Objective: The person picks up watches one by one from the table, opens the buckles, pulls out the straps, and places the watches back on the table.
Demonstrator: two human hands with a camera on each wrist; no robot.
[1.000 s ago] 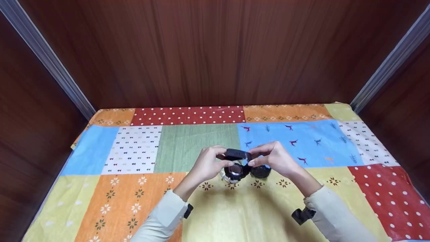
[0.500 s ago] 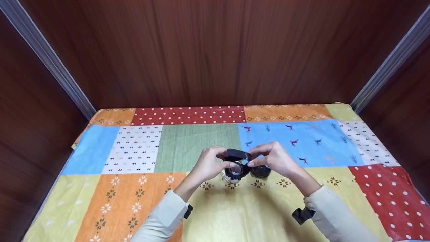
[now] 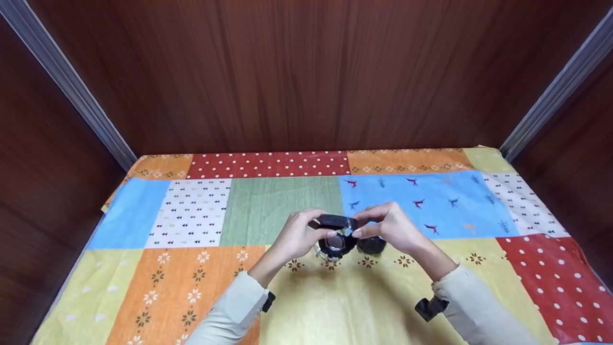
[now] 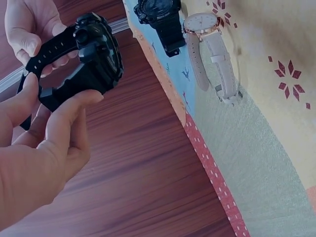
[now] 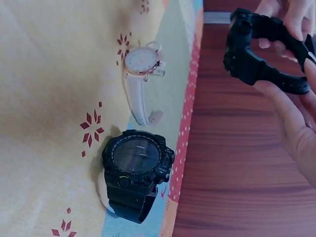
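Above the table, both hands hold a black wristwatch (image 4: 101, 54), its strap (image 3: 335, 221) bent into a loop. My left hand (image 3: 300, 233) grips it, with fingers along the case and strap in the left wrist view. My right hand (image 3: 389, 225) pinches the strap near its end, where the buckle is partly hidden by fingers. Below, a white-strapped watch (image 5: 142, 60) with a rose-gold rim lies on the cloth, mostly covered by the held watch in the head view. Beside it sits a second black watch (image 3: 371, 245), its dark dial (image 5: 137, 155) facing up.
A patchwork tablecloth (image 3: 191, 287) of coloured, patterned squares covers the table. Dark wood panels (image 3: 287, 76) rise behind it and on both sides, with metal strips (image 3: 72, 81) in the corners. Small black cameras (image 3: 431, 307) sit at both wrists.
The held watch tilts slightly, its strap and dial shifting a little left in the head view. Both hands keep their hold in almost the same place; the watches on the cloth stay put.
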